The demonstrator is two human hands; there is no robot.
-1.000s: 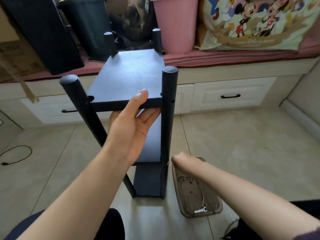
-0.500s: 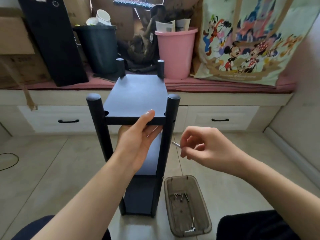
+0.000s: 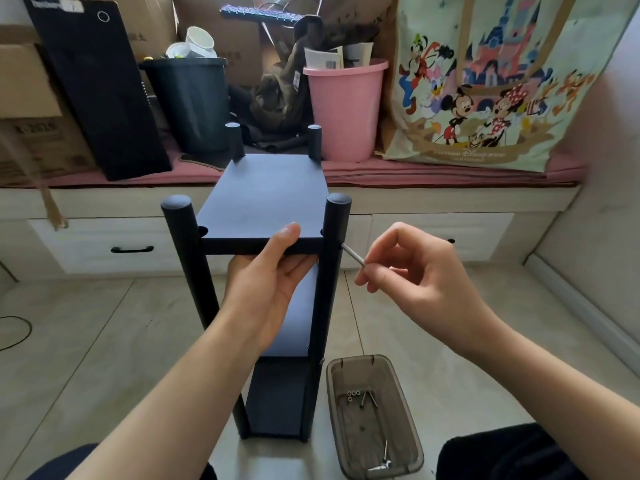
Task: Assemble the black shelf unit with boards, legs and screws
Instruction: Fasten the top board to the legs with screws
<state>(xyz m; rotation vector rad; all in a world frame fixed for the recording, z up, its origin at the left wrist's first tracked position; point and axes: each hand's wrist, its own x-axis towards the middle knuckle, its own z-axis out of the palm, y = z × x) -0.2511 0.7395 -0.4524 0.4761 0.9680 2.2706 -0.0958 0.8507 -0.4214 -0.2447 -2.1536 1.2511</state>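
The black shelf unit stands upright on the tiled floor, its top board (image 3: 263, 199) set between round black legs. My left hand (image 3: 266, 282) grips the top board's near edge, thumb on top and fingers underneath. My right hand (image 3: 412, 271) pinches a silver screw (image 3: 353, 253) whose tip touches the side of the near right leg (image 3: 329, 271) at board height. Lower boards show beneath, partly hidden by my left arm.
A brown plastic tray (image 3: 412, 455) with several screws and a small tool lies on the floor right of the shelf. Behind are a drawer bench (image 3: 440, 233), a pink bucket (image 3: 346, 109), a black bin (image 3: 190, 102) and a cartoon bag (image 3: 485, 81).
My right hand rose from the tray with a screw and brought its tip against the near right leg. My left hand kept its hold on the top board.
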